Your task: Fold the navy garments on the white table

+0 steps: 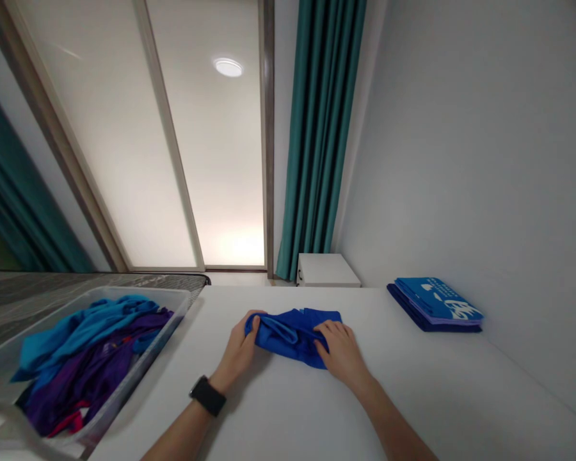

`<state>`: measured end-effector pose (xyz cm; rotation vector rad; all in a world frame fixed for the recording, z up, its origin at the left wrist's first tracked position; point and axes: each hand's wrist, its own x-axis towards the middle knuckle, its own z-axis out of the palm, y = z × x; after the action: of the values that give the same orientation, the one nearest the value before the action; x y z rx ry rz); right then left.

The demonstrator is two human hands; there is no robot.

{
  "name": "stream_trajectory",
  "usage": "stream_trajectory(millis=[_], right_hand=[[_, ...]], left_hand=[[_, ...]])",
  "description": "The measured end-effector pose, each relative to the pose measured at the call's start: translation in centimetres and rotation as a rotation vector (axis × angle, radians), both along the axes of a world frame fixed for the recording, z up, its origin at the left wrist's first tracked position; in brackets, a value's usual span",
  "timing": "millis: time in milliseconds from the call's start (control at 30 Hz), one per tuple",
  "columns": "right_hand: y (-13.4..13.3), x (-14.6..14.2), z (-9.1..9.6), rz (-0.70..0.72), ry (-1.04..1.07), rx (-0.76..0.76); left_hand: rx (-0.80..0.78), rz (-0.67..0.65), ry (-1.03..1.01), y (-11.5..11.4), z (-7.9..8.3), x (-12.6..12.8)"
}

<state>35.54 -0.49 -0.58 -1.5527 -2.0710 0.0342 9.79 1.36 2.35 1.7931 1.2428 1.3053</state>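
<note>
A royal-blue garment [290,336], partly folded and rumpled, lies on the white table [288,416] in front of me. My left hand [242,342], with a black watch on the wrist, pinches its left end, thumb on top, where the cloth lifts into a loose fold. At the right end, my right hand [338,349] grips the cloth with fingers curled over it and the thumb nearer me. The garment's exact kind cannot be made out.
A clear plastic bin [144,378] on the left holds loose blue and purple clothes [91,358]. Folded garments are stacked [436,304] at the right by the wall, a blue printed one on top. Beyond the table's far edge stands a small white cabinet [327,269].
</note>
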Motion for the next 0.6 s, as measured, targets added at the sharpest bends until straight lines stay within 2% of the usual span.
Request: stream_trajectory(millis=[67,133,267,333,400,500,533,600], right_hand=[[0.5,0.6,0.5,-0.058,0.087,0.027],[0.8,1.1,1.4,-0.053,0.26,0.052],[0.2,0.9,3.4,0.001,0.809,-0.022],[-0.2,0.4,4.2,-0.004,1.059,-0.086],[-0.2,0.1,5.0,0.023,1.213,-0.159],[1.3,0.5,5.9,0.051,1.243,-0.238],[2.1,0.8,6.3,0.032,1.175,-0.231],[4.0,1.6,6.8,-0.052,0.887,-0.131]], left_hand=[[0.0,0.06,-0.124,0.1,0.3,-0.1],[-0.047,0.092,-0.283,0.2,0.6,-0.1],[-0.324,0.011,-0.601,-0.2,1.6,-0.2],[-0.423,-0.021,-0.628,-0.4,2.1,-0.5],[-0.424,0.019,-0.579,-0.2,2.4,-1.0],[-0.232,0.188,-0.385,0.8,2.2,-2.2],[-0.141,0.245,-0.294,1.3,1.9,-2.7],[0.02,0.333,-0.122,2.1,1.4,-3.5]])
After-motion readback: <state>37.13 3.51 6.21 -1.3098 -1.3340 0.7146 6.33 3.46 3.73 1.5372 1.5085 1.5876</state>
